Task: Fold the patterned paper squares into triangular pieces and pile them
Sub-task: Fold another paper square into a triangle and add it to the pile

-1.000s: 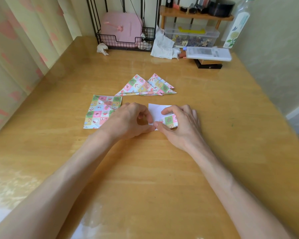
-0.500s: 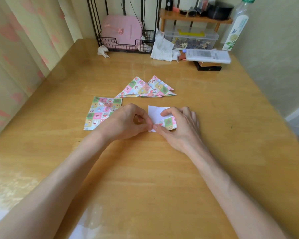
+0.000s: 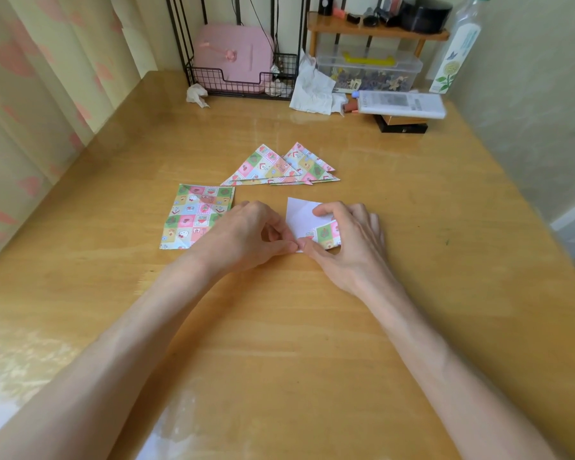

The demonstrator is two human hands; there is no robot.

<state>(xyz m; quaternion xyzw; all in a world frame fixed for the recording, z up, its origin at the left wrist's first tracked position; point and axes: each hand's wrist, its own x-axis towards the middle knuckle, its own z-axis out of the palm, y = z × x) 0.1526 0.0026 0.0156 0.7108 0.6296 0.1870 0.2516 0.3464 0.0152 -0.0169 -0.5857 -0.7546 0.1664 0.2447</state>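
A paper square lies white side up on the wooden table, its near right corner curled over so the patterned face shows. My right hand pinches that curled corner between thumb and fingers. My left hand pinches the sheet's near left corner, thumb tip meeting the right thumb. A pile of folded patterned triangles sits just beyond. A stack of flat patterned squares lies left of my left hand.
At the table's back edge stand a black wire rack with a pink case, crumpled tissues, a clear plastic box under a small wooden shelf, a white flat box and a bottle. Curtains hang along the left.
Both hands stay at the sheet's near edge. The patterned corner under my right hand has curled up slightly more. The camera view shifted a little.
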